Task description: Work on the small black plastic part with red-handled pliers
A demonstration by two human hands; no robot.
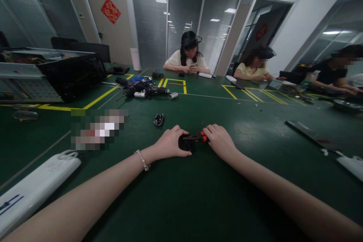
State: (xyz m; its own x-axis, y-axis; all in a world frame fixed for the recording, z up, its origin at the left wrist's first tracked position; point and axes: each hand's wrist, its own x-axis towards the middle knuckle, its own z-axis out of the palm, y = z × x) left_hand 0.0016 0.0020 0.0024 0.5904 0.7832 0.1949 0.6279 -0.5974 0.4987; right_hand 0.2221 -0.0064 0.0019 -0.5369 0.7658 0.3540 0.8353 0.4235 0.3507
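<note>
My left hand [171,143] is closed around a small black part [187,145], thumb at its near edge and fingers at its far edge. The part rests on or just above the green table; its exact kind is unclear. My right hand [219,140] grips pliers [195,137] with red handles, their dark jaws pointing left onto the black part. Whether the jaws pinch anything is too small to tell. Beyond my left hand lies a small black and silver piece [159,120]. A tiny screw-like bit [203,123] sits near the pliers.
An open computer case [82,75] stands at the far left. Black cable bundles and tools [144,89] lie ahead, beside a small silver cylinder [172,95]. A white power bank-like slab [39,189] is near my left forearm; a dark flat panel [309,134] lies right. Several people sit across.
</note>
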